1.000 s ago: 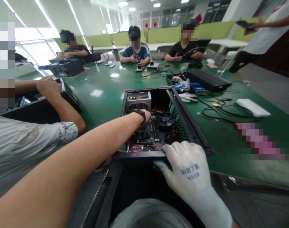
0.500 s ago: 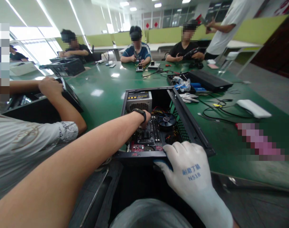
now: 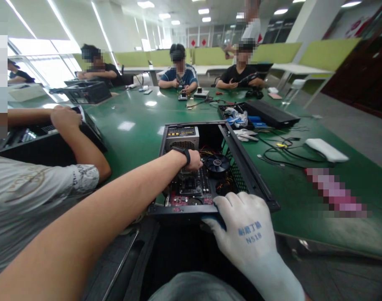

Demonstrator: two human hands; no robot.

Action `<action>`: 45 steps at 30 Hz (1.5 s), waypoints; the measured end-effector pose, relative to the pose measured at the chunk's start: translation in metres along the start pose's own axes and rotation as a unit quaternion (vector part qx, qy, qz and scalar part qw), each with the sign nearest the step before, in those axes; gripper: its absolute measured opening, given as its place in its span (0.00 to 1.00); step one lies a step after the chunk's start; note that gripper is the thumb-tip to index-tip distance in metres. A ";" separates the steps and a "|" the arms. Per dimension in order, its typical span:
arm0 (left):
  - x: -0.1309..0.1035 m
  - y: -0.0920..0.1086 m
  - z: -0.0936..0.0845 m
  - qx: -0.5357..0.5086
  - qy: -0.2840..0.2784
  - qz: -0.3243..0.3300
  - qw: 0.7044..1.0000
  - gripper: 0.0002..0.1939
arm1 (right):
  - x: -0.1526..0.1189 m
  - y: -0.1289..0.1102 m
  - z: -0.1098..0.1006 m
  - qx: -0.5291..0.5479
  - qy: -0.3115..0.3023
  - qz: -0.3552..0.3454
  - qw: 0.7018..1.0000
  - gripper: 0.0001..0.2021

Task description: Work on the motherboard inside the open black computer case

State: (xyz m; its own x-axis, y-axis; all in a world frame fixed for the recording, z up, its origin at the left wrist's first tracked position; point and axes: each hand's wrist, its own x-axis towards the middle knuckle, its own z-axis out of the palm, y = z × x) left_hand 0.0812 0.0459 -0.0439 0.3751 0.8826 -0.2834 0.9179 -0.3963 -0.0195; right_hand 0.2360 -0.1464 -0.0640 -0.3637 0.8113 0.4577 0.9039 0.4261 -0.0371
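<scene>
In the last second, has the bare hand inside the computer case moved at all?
Barely. The left hand stays on the motherboard between the power supply and the cooler fan; the shift in the picture is mostly the camera's.

A black computer case [image 3: 241,167] lies flat and open-topped at the near edge of the green bench [image 3: 141,121]. Inside it sit a grey power supply [image 3: 182,138] at the far left corner, a motherboard [image 3: 192,188] along the bottom, and a round black cooler fan [image 3: 216,162] beside it.
</scene>
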 end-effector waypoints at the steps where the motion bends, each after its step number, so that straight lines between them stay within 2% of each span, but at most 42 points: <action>1: -0.002 0.000 -0.004 0.003 0.001 -0.003 1.000 0.24 | 0.001 0.001 0.000 -0.002 0.002 0.000 1.000 0.15; 4: -0.009 -0.002 -0.019 -0.001 0.049 0.019 0.999 0.27 | 0.011 0.006 0.004 -0.009 -0.007 0.000 1.000 0.14; 7: -0.016 -0.005 -0.033 -0.026 0.119 0.030 0.992 0.24 | 0.031 0.015 0.012 -0.027 -0.023 0.001 0.999 0.16; 11: -0.028 -0.012 -0.048 -0.101 0.222 0.000 0.970 0.19 | 0.073 0.034 0.030 -0.061 -0.038 0.001 0.997 0.20; 13: -0.034 -0.017 -0.052 -0.135 0.257 -0.012 0.957 0.17 | 0.100 0.044 0.042 -0.074 -0.060 0.009 0.995 0.21; 18: -0.042 -0.033 -0.055 -0.179 0.285 -0.028 0.941 0.12 | 0.180 0.072 0.076 -0.078 -0.080 0.021 0.993 0.25; 22: -0.045 -0.043 -0.051 -0.186 0.293 -0.047 0.937 0.11 | 0.242 0.090 0.100 -0.087 -0.104 0.039 0.990 0.28; 25: -0.048 -0.048 -0.044 -0.188 0.294 -0.050 0.936 0.10 | 0.277 0.099 0.115 -0.094 -0.116 0.053 0.987 0.30; 28: -0.050 -0.052 -0.036 -0.192 0.299 -0.046 0.933 0.10 | 0.301 0.104 0.127 -0.099 -0.117 0.062 0.986 0.29; 33: -0.048 -0.060 -0.026 -0.203 0.301 -0.035 0.931 0.09 | 0.320 0.109 0.140 -0.104 -0.115 0.074 0.985 0.28; 37: -0.047 -0.062 -0.020 -0.209 0.289 -0.039 0.933 0.08 | 0.321 0.110 0.140 -0.102 -0.120 0.071 0.985 0.28; 41: -0.052 -0.063 -0.019 -0.221 0.301 -0.038 0.927 0.07 | 0.305 0.107 0.132 -0.099 -0.114 0.054 0.987 0.28; 45: -0.059 -0.063 -0.028 -0.220 0.318 -0.044 0.921 0.07 | 0.272 0.097 0.120 -0.095 -0.098 0.034 0.990 0.27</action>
State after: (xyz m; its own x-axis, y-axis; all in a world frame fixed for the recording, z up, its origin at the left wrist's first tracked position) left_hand 0.0050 0.0258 0.0004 0.1680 0.9318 0.3217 0.8600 -0.2980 0.4141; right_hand 0.1978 0.1636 -0.0494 -0.3200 0.9059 0.2772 0.9472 0.2994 0.1148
